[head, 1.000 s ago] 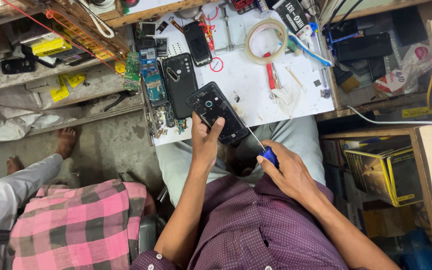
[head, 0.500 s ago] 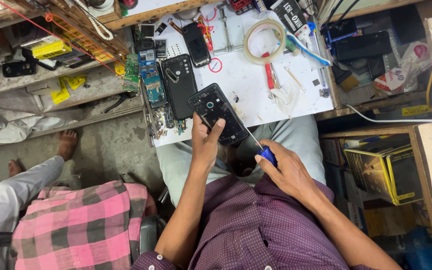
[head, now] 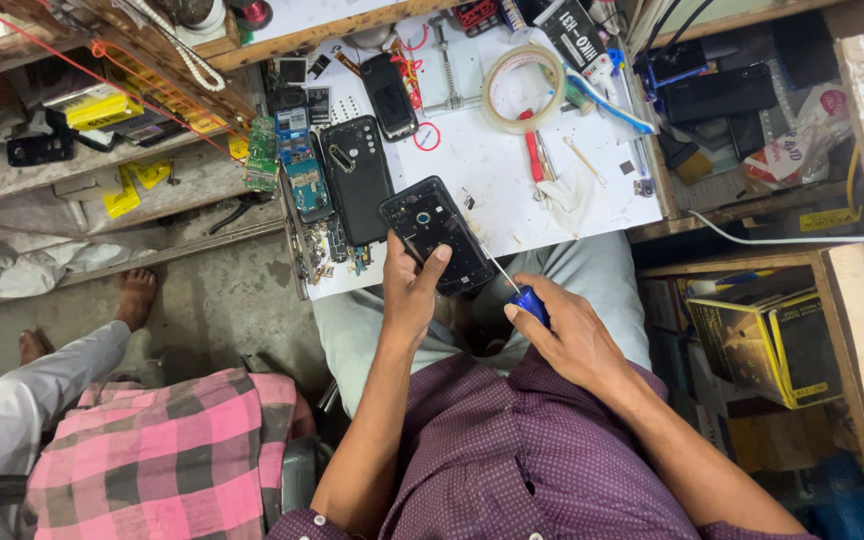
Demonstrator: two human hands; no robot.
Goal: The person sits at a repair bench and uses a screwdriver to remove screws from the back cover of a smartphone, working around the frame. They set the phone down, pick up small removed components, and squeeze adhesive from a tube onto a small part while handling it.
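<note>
The left hand (head: pixel 414 290) grips a black phone (head: pixel 439 234) at the white worktable's (head: pixel 492 160) near edge. The right hand (head: pixel 574 335) clasps a blue-handled screwdriver (head: pixel 518 291), its tip touching the phone. A tape roll (head: pixel 524 90) lies farther back.

Phone shell (head: pixel 439 232) in the left hand (head: pixel 410 295): black plastic, semi-gloss; second back cover (head: pixel 356 178) beside it is matt black plastic. Screwdriver (head: pixel 517 290) in the right hand (head: pixel 574 338): thin bright metal shaft, glossy blue plastic handle. Table (head: pixel 472 165) top is smooth white laminate, scuffed; tape roll (head: pixel 524 88) translucent glossy plastic; circuit board (head: pixel 304 185) bare blue-green, matt.
</note>
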